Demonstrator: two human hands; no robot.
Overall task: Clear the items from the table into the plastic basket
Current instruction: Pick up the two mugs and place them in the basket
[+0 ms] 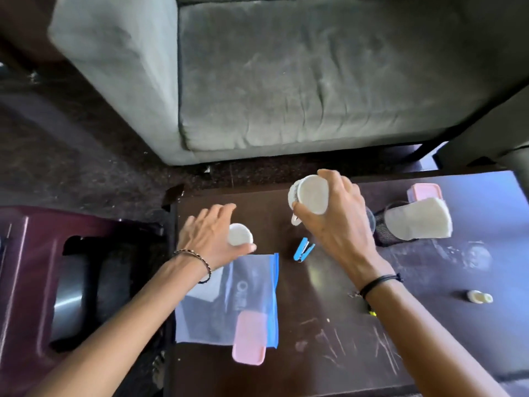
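Head view shows us our right hand [332, 222] gripping a white mug [310, 196] above the table's [329, 325] far edge. Our left hand [209, 239] curls around a small white container [240, 234] near the left edge.

White cup [312, 196] aloft; maroon basket [28, 282] left.

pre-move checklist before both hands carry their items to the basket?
1. Right hand grip on white mug: ok, lifted and tipped on its side.
2. Left hand grip on small white cup: cannot tell, fingers around it, blurred.
3. Maroon basket left of the table, opening in view: ok.
4. Mug empty: cannot tell, only its base shows.
5. Table cleared: not ok; zip bag, blue clothespin, pink lid remain.
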